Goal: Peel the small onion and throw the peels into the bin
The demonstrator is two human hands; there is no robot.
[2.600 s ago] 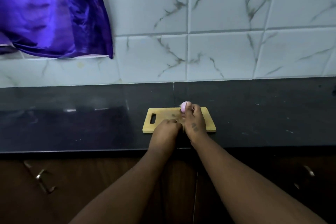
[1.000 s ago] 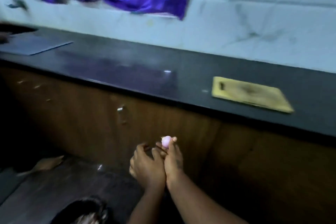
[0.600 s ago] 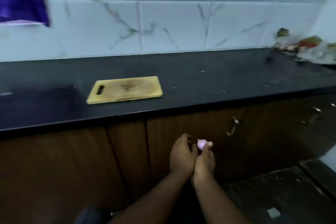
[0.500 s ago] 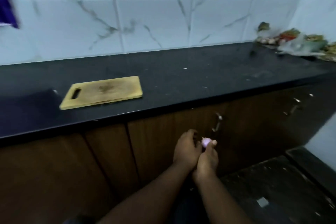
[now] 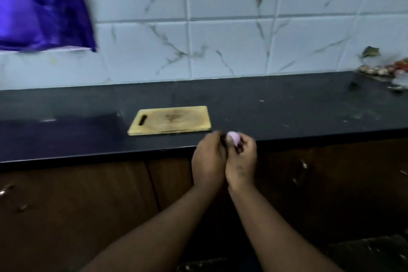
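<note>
Your right hand (image 5: 241, 159) pinches the small onion (image 5: 233, 138) in a closed grip at the table (image 5: 287, 115) edge; your left hand (image 5: 209, 159) is curled shut, contents hidden. Any peels could drop on the floor, since no bin is visible.

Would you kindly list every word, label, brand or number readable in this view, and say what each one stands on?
None can be read.
Wooden cutting board: only stains, no print.
Colourful packets at the far right of the counter: any print is too blurred to read.
Right hand: a small dark mark on its back, too blurred to read.
Onion, purple cloth, wall tiles: no text.
</note>
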